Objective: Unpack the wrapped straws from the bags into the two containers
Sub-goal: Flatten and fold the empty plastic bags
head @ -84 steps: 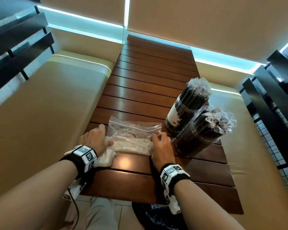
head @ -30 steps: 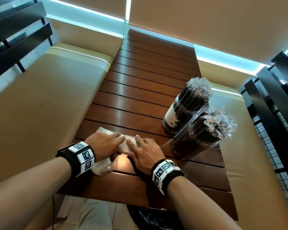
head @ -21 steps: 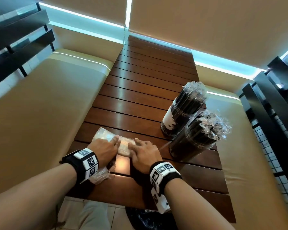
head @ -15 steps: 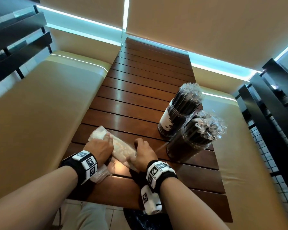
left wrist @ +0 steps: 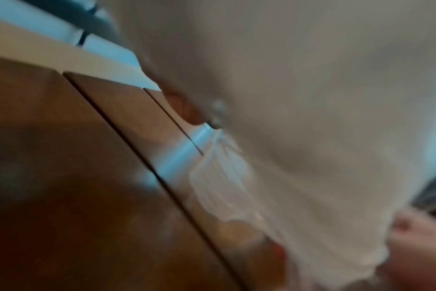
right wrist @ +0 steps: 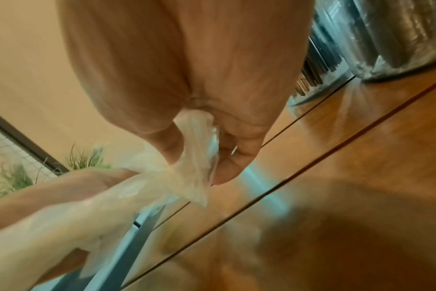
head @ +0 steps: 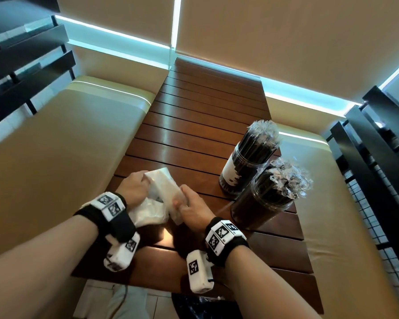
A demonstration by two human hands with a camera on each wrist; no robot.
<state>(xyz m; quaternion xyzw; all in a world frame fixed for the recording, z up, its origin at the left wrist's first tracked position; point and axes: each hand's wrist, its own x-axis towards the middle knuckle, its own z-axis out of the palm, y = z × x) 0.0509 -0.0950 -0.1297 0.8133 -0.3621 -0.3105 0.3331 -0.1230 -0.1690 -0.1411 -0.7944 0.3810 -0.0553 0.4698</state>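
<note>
A folded, empty clear plastic bag (head: 165, 191) is held just above the near end of the wooden slatted table (head: 194, 134). My left hand (head: 134, 188) grips its far end and my right hand (head: 189, 207) pinches its near end (right wrist: 199, 157). A second crumpled clear bag (head: 148, 214) lies under my left wrist. Two clear round containers stand at the right: the farther one (head: 244, 171) bears a white label, the nearer one (head: 265, 199) is plain. Both are packed with black wrapped straws (head: 260, 139). The left wrist view is blurred, showing bag film (left wrist: 222, 177) over the table.
Beige cushioned benches (head: 55, 146) run along both sides of the table. A black railing with a wire grid (head: 378, 169) stands at the right. A dark bag (head: 200, 307) lies on the floor below the table's near edge.
The flat bag was folded up into a narrow strip under both hands. It is now lifted off the table and turned, my left hand at its far end, my right at the near end.
</note>
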